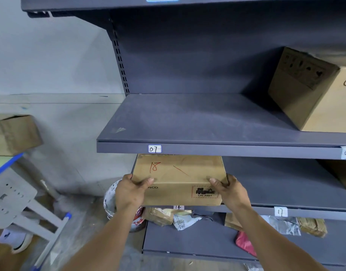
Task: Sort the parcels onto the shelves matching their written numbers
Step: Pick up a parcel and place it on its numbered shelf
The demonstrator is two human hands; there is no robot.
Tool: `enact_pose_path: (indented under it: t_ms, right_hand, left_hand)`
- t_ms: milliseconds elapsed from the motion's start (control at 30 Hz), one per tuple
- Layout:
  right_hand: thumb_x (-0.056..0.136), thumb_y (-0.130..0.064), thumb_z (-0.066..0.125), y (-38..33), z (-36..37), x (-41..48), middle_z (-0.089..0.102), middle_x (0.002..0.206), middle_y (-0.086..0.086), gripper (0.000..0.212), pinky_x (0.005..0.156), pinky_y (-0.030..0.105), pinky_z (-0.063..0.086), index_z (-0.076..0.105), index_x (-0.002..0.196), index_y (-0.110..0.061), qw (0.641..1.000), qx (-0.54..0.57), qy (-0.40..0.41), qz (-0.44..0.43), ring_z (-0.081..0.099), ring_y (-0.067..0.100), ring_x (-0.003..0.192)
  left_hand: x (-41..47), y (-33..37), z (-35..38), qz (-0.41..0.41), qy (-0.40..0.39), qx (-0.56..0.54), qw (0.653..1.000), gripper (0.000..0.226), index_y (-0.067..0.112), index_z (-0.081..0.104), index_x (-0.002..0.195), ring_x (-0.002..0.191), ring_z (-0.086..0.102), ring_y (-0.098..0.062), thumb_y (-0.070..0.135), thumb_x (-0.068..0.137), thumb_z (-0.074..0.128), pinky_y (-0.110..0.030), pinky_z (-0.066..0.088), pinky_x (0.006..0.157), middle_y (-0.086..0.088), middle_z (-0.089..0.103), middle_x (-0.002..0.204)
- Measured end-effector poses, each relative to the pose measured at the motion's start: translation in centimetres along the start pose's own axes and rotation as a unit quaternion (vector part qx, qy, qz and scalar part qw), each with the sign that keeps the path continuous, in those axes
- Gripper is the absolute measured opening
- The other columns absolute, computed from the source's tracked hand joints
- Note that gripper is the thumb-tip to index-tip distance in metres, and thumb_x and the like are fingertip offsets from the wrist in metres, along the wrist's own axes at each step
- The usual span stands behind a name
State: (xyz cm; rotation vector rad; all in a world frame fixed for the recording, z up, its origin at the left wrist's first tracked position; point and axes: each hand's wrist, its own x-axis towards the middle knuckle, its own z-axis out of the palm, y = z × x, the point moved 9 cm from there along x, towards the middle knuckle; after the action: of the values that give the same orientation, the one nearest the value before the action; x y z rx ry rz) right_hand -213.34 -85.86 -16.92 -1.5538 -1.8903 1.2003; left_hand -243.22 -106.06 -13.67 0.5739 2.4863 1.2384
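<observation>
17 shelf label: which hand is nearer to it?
Right. The right hand grips the right end of the cardboard box, just up-left of the 17 shelf label. The left hand grips the box's left end, farther away.

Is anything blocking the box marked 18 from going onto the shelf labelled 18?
Nothing visible does. The box, gripped by the left hand and right hand, sits above the 18 label; the shelf beside it is bare. The space behind it is hidden by the 07 shelf.
</observation>
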Motion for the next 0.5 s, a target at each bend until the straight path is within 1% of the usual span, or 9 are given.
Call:
enact_pose_path:
  t_ms: [100,167,233,300,367,433,500]
  right_hand:
    - [0.086,-0.059,0.068,-0.7,0.0,1.5,0.071,0.091,-0.009,0.041,0.066,0.027,0.046,0.06,0.101,-0.022,1.0,0.012,0.001,-0.007,0.063,0.009,0.084]
    - [0.087,-0.057,0.068,-0.9,0.2,2.5,0.071,0.092,-0.007,0.038,0.065,0.024,0.045,0.06,0.102,-0.022,1.0,0.018,0.001,-0.011,0.063,0.01,0.084]
    - [0.087,-0.056,0.067,-1.2,0.3,3.4,0.071,0.092,-0.006,0.039,0.066,0.028,0.045,0.059,0.104,-0.021,1.0,0.023,0.003,-0.014,0.064,0.012,0.084]
    - [0.088,-0.055,0.067,-1.4,0.5,4.3,0.069,0.088,-0.012,0.039,0.067,0.029,0.044,0.058,0.106,-0.022,0.999,0.03,0.004,-0.016,0.063,0.008,0.081]
    - [0.089,-0.053,0.067,-1.6,0.6,5.0,0.065,0.084,-0.019,0.037,0.067,0.029,0.043,0.055,0.109,-0.025,0.999,0.033,0.009,-0.02,0.06,0.004,0.077]
    - [0.09,-0.051,0.068,-1.8,0.7,5.8,0.063,0.082,-0.02,0.034,0.071,0.029,0.043,0.055,0.108,-0.026,0.999,0.04,0.012,-0.024,0.057,0.001,0.075]
    - [0.089,-0.051,0.069,-1.9,0.9,6.5,0.065,0.083,-0.017,0.034,0.073,0.029,0.046,0.058,0.107,-0.025,0.998,0.052,0.016,-0.025,0.06,0.005,0.076]
  left_hand:
    - [1.5,0.4,0.7,0.002,0.006,-0.005,1.0,0.047,0.014,0.062,0.096,0.08,0.06,-0.019,0.047,0.072,0.085,-0.026,0.041,0.069,0.002,0.068,0.087]
    - [2.5,0.5,1.0,0.002,0.011,-0.002,1.0,0.053,0.012,0.065,0.101,0.083,0.062,-0.019,0.05,0.071,0.085,-0.026,0.042,0.069,0.0,0.072,0.092]
    - [3.3,0.8,1.3,0.002,0.016,0.0,1.0,0.053,0.011,0.066,0.103,0.082,0.061,-0.018,0.05,0.072,0.084,-0.025,0.04,0.067,0.0,0.072,0.093]
    - [3.8,1.4,1.6,0.006,0.021,0.006,1.0,0.051,0.009,0.065,0.103,0.08,0.056,-0.017,0.049,0.075,0.082,-0.025,0.038,0.067,0.001,0.067,0.09]
    - [4.3,1.9,1.9,0.01,0.023,0.004,1.0,0.047,0.008,0.064,0.103,0.08,0.053,-0.019,0.045,0.079,0.08,-0.026,0.037,0.069,0.0,0.062,0.088]
    - [4.8,2.1,2.3,0.009,0.024,-0.005,1.0,0.045,0.007,0.065,0.104,0.081,0.055,-0.021,0.042,0.08,0.08,-0.026,0.037,0.07,-0.003,0.065,0.09]
    - [5.4,2.2,2.5,0.011,0.026,-0.011,1.0,0.045,0.006,0.067,0.102,0.087,0.062,-0.025,0.043,0.08,0.079,-0.026,0.038,0.072,-0.007,0.07,0.097]
